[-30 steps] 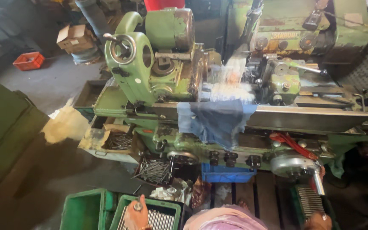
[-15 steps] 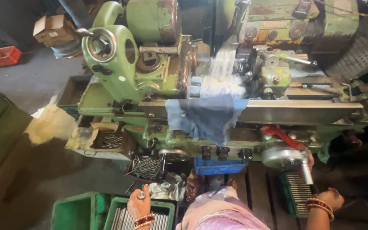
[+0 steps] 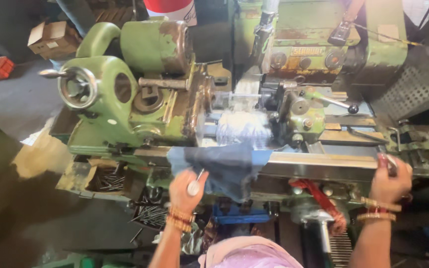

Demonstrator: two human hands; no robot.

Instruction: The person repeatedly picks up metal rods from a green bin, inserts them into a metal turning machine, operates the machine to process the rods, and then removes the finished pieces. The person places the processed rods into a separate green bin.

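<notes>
My left hand [image 3: 187, 186] is closed around a short metal rod [image 3: 193, 187], held upright in front of the dark blue cloth [image 3: 227, 166] draped over the front rail of the green lathe [image 3: 125, 99]. My right hand [image 3: 389, 181] is clamped on a lever or handle at the right end of the rail; what it grips is mostly hidden under the fingers. The two hands are well apart, one at each side of the carriage [image 3: 299, 116].

Above the cloth, a pale blurred area sits at the spindle [image 3: 242, 129]; I cannot tell what is mounted there. A tray of thin metal rods [image 3: 106, 179] lies below the headstock, left of my left hand.

Judgement: the step in hand looks like loading, with one rod lifted from stock and not yet presented to the machine. The next move would call for carrying the rod up over the cloth toward the spindle, keeping fingers and bangles away from the blurred zone, while the right hand steadies its control.
</notes>
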